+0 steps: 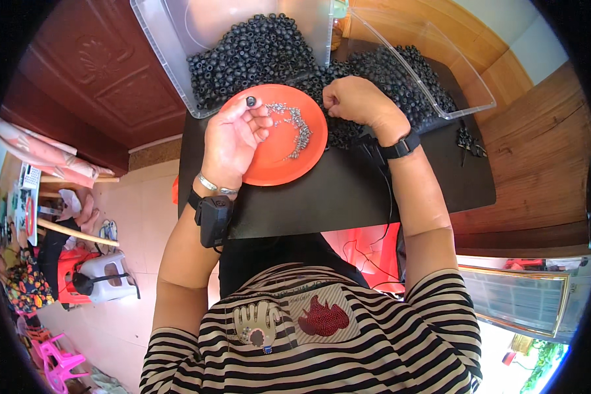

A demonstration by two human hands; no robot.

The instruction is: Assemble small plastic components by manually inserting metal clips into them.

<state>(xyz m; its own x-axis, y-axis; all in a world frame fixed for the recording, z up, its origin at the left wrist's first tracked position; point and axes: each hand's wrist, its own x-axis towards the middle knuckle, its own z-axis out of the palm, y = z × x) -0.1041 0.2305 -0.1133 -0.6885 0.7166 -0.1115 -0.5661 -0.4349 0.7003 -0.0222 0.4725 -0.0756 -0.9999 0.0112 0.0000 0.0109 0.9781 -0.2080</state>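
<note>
My left hand (pixel 233 141) is over the left side of an orange plate (pixel 269 169), palm turned up. Between its thumb and index finger it pinches a small round black piece with a hole (pixel 251 101); the other fingers curl loosely. Many tiny silvery metal pieces (pixel 301 134) lie in a curved band on the plate. To the right of the plate, my right hand (pixel 360 102) is closed, fingertips down at a heap of loose black pieces (pixel 341 134). Whatever those fingertips hold, if anything, is hidden.
A clear plastic tub (pixel 166 72) with a heap of black pieces stands at the back left. Another clear tub (pixel 469 109) lies tipped at the back right, black pieces spilling onto the dark table (pixel 308 209). Small black items (pixel 469 141) sit near the right edge.
</note>
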